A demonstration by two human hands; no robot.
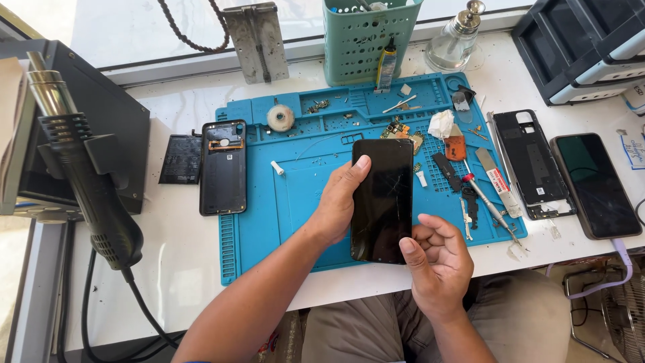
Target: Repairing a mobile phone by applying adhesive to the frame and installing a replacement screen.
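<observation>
The left hand has its grip clamped on the left edge of a black phone, thumb laid on the upper left corner of the glass and fingers hidden behind it. The right hand closes on the phone's near right corner, thumb pressing the lower glass and fingers curled beside the edge. The phone is held upright and lifted over the middle of a blue mat on the white bench. Its dark screen is off and shows fine cracks spreading across the middle. Just right of it on the mat lie a screwdriver, a white crumpled tissue and small loose parts. To the left, a black back cover straddles the mat's edge, with a flat black battery beside it. Right of the mat lie a black phone frame and another dark phone. At the far edge stand a green slotted basket, a small tube with a yellow and black label and a glass bottle. A black heat gun stands at the far left.
</observation>
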